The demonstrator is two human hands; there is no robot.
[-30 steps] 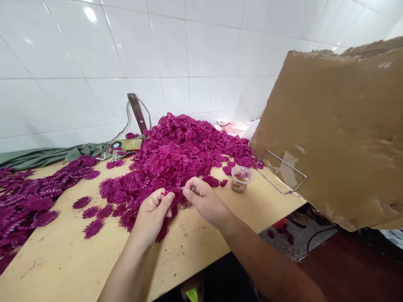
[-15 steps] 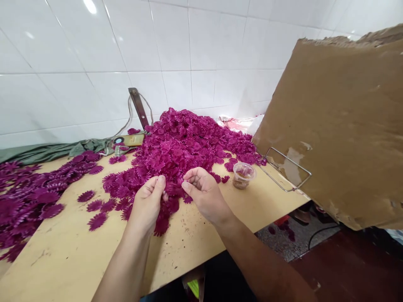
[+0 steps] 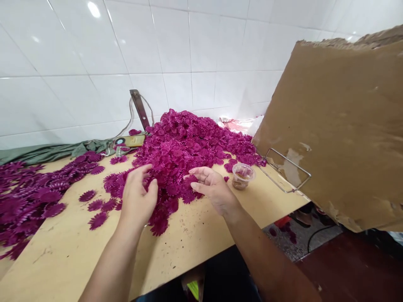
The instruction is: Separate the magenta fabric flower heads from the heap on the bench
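A large heap of magenta artificial flower heads (image 3: 185,147) lies in front of me on the tan tabletop (image 3: 189,235). At the heap's front left edge is my left hand (image 3: 138,197), its thumb apart from its fingers, with nothing visible in its grip. My right hand (image 3: 214,188) is at the heap's front right. A magenta flower head (image 3: 190,181) shows between its thumb and fingers and seems to be held there. The heap behind it blurs the contact.
A clear plastic cup (image 3: 243,176) with brown contents stands right of the heap, beside a bent wire frame (image 3: 288,171) and a large cardboard sheet (image 3: 340,126). More flower heads (image 3: 40,197) lie at left. Green cloth (image 3: 53,152) and a yellow device (image 3: 134,141) sit near the tiled wall.
My hands have moved apart from a close pinching pose. The left went left and its fingers opened; the right shifted slightly right, with a flower head now showing at its fingertips.
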